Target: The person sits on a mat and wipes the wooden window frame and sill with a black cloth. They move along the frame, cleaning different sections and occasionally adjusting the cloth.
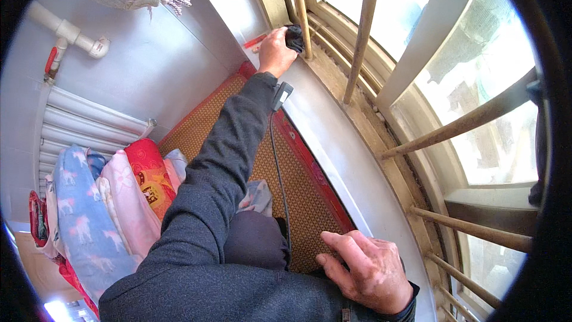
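My left hand (274,53) reaches far out to the corner of the white windowsill (339,112). Its fingers grip a crumpled black cloth (294,39), pressed close to the base of a window bar (300,13). Beside that hand, a thin red object (254,41) lies on the sill. My right hand (368,270) is near my body at the sill's inner edge, holding nothing, with its fingers loosely bent and the thumb apart. Under my left wrist, a small black device (282,96) with a white label rests at the sill edge, trailing a black cable (279,165).
Rusty bars (364,31) stand between the sill and the window frame (429,40). Below is a woven mat (304,188) with a red border. Folded blankets (80,214) are piled before a white radiator (89,116) at left. A pipe (71,31) with a red-handled valve runs above.
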`<state>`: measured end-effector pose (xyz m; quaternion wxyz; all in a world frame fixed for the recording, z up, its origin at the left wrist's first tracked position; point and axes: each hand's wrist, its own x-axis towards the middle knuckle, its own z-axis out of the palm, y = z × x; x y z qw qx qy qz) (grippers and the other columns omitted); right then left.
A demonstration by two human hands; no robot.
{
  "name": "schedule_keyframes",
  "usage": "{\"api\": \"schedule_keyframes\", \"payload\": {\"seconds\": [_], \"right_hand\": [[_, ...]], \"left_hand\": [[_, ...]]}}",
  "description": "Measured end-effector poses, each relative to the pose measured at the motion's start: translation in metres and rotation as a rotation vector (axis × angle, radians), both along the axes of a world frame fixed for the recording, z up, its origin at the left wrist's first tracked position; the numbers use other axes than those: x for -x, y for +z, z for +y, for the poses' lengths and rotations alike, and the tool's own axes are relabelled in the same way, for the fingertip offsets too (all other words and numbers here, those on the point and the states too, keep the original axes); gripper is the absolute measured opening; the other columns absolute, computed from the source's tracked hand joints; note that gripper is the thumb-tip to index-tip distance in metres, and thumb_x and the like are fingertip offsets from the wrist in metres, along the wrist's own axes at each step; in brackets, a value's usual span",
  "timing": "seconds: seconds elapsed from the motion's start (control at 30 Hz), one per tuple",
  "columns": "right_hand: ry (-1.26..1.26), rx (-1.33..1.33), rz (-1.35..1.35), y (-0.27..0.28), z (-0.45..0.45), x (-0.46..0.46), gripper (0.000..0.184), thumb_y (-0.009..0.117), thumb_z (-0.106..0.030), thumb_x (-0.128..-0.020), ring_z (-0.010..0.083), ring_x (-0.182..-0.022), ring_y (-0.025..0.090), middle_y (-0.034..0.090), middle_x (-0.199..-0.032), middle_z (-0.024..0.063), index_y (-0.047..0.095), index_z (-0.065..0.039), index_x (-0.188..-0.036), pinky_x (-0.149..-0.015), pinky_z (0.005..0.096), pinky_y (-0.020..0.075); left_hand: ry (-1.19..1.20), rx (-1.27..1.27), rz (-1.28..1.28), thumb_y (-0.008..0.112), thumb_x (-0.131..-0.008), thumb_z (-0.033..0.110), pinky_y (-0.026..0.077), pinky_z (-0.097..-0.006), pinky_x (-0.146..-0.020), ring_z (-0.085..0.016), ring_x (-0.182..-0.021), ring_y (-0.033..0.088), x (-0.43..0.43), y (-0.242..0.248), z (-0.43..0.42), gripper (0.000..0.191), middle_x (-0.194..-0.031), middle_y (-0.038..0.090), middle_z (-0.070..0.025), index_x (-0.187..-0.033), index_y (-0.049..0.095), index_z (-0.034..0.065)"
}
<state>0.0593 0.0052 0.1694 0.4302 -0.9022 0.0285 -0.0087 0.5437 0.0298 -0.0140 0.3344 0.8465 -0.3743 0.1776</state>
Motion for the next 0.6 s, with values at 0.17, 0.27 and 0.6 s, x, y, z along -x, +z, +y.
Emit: {"api": "schedule_keyframes", "payload": {"seconds": [0.17,0.27,0.6], "right_hand": [[-0.003,-0.004,-0.041,-0.005,0.001,0.002,0.033,0.085,-0.020,-0.097,0.0342,-0.075,0.075,0.073,-0.091,0.0124,0.075,-0.007,-0.125,-0.063,0.0466,0.0587],[-0.032,-0.049,-0.084,-0.008,0.002,0.001,0.030,0.079,-0.020,-0.103,0.0392,-0.076,0.073,0.073,-0.097,0.0137,0.072,-0.008,-0.129,-0.062,0.0499,0.0572],[-0.029,-0.026,-0.012,-0.004,0.006,-0.003,0.030,0.079,-0.020,-0.103,0.0410,-0.081,0.075,0.076,-0.102,0.0148,0.073,-0.008,-0.130,-0.065,0.0500,0.0594]], "left_hand": [[-0.137,0.609,0.705,0.085,-0.085,0.008,0.061,-0.0332,-0.089,-0.014,-0.096,0.076,0.017,0.015,0.038,0.028,-0.107,0.081,-0.0016,-0.112,0.082,0.0026],[0.090,0.854,0.740,0.083,-0.088,0.008,0.061,-0.0330,-0.087,-0.017,-0.095,0.075,0.023,0.020,0.046,0.027,-0.109,0.079,-0.0032,-0.114,0.079,0.0028],[-0.131,0.738,0.784,0.075,-0.086,0.008,0.057,-0.0317,-0.094,-0.018,-0.098,0.071,0.016,0.047,0.030,0.039,-0.106,0.074,-0.0047,-0.124,0.072,-0.0010]]}}
